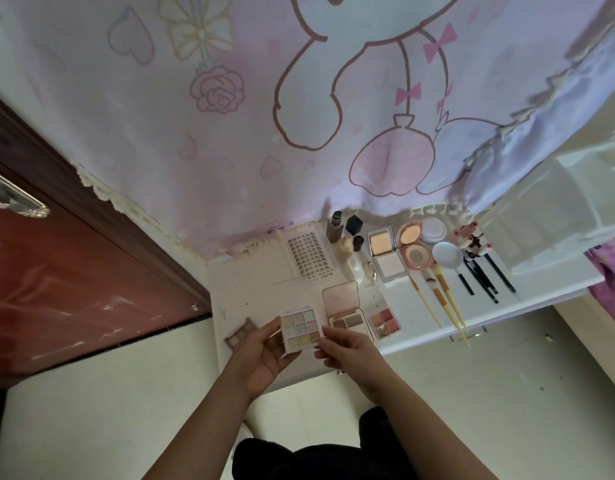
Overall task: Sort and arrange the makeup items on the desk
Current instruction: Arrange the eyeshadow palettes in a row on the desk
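Note:
A small nine-pan pastel eyeshadow palette (301,329) is held just above the white desk (250,289) near its front edge. My left hand (261,358) grips its left and lower side, and my right hand (347,348) pinches its right edge. To the right lie an open pink palette with brown pans (347,310) and a small red glitter palette (384,322). A small brown palette (238,334) sits to the left, partly hidden by my left hand.
Further back lie a false-lash card (308,254), bottles (346,233), two open compacts (384,254), round pink compacts (411,244), a white puff (446,254), yellow-handled brushes (441,299) and black brushes (486,275). A pink curtain (299,116) hangs behind; a red-brown door (74,265) stands left.

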Motion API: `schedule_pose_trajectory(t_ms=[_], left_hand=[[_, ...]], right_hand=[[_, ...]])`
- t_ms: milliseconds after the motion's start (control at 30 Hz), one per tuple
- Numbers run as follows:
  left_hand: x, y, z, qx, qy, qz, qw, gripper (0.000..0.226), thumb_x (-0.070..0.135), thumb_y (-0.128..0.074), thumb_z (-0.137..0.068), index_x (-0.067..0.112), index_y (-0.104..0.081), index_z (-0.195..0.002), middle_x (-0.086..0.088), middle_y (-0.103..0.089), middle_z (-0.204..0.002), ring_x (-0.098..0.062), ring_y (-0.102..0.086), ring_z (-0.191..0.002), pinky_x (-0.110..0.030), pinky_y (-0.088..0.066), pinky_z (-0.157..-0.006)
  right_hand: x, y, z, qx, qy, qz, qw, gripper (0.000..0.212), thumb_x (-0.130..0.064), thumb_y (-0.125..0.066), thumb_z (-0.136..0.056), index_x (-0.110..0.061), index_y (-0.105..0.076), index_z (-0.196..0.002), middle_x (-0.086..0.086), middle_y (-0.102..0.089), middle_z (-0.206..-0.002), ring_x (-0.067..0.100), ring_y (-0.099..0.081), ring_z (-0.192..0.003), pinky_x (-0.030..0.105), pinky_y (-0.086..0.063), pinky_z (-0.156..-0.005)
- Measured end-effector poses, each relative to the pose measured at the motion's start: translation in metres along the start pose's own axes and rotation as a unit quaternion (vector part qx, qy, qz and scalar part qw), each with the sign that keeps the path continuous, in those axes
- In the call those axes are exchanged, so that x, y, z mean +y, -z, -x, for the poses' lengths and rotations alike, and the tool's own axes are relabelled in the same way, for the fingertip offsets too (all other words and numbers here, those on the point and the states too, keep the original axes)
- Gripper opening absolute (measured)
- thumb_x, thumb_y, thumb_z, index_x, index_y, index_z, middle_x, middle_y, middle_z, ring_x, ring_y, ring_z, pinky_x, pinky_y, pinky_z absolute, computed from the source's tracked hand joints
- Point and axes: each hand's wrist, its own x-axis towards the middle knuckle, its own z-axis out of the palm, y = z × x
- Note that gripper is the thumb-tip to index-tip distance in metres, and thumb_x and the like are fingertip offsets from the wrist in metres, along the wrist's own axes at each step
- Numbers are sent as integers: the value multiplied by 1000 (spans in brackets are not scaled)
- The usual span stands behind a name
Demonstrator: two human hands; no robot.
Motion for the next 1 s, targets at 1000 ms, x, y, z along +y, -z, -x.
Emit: schedule_pose_trajectory(t_ms=[1000], left_hand=[[-44, 8, -94, 281, -149, -337, 886, 20, 12, -65, -90, 20, -73, -74, -2, -72, -74, -22, -69, -65, -40, -61, -72]], right_hand=[[60, 1, -33, 173, -80, 302, 934, 40, -18, -52, -96, -18, -58, -135, 0, -69, -116, 16, -61, -110, 23, -44, -93]])
